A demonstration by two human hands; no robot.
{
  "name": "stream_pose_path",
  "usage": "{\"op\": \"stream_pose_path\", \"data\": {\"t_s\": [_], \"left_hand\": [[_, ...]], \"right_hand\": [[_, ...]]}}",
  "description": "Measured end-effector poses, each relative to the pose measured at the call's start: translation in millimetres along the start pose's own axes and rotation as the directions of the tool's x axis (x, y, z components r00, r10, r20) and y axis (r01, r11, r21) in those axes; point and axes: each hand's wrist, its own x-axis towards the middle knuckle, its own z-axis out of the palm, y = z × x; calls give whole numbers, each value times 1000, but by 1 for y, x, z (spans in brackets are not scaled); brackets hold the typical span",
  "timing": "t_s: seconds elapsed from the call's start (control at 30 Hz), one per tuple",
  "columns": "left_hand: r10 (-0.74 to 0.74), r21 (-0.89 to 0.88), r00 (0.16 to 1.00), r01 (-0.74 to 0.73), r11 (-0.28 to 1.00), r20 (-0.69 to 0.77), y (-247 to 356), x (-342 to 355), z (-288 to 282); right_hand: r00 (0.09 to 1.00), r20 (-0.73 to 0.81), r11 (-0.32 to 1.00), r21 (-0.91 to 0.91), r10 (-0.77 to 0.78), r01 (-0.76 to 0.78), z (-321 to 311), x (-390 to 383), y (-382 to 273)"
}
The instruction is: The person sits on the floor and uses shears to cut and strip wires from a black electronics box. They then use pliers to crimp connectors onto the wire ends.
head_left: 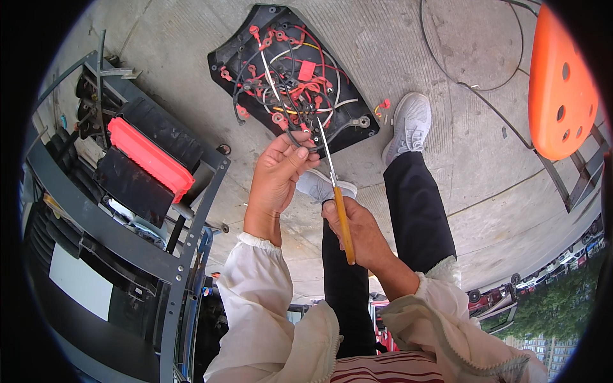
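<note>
My left hand [281, 166] pinches a dark cable [299, 142] at the near edge of a black panel [233, 54], on which lies a tangle of red, black, white and yellow wires with red ring terminals [278, 119]. My right hand [354, 230] grips the wooden-looking yellow handle of a long, narrow metal tool [345, 217]. The tool's tip reaches up to the wires, just right of the fingers of my left hand; whether it touches them I cannot tell.
My grey shoes [408, 121] stand on concrete [466, 159]. A dark metal frame [163, 268] holding a red plastic piece [150, 159] is at left. An orange panel [559, 89] on a metal stand and a loop of black cable [485, 89] are at right.
</note>
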Motion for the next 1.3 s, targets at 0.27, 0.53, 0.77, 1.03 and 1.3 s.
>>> {"op": "stream_pose_path", "data": {"t_s": [0.27, 0.53, 0.77, 1.03, 1.3], "left_hand": [[82, 25, 997, -82, 996, -11, -2, 0, 5], [55, 138, 997, -62, 989, 57, 5, 0, 0], [16, 139, 997, -27, 990, 81, 4, -3, 2], [-6, 109, 995, -4, 994, 98, 7, -6, -1], [8, 128, 997, -17, 992, 76, 3, -10, -3]], "right_hand": [[998, 53, 1000, 11, -14, 14, -2, 2, 4], [993, 98, 996, 75, -65, 57, -1, 1, 3], [988, 70, 983, 133, -134, 124, 0, 4, 5], [979, 59, 977, 101, -197, 190, 2, 5, 6], [972, 103, 977, 49, -211, 207, 4, 2, 5]]}}
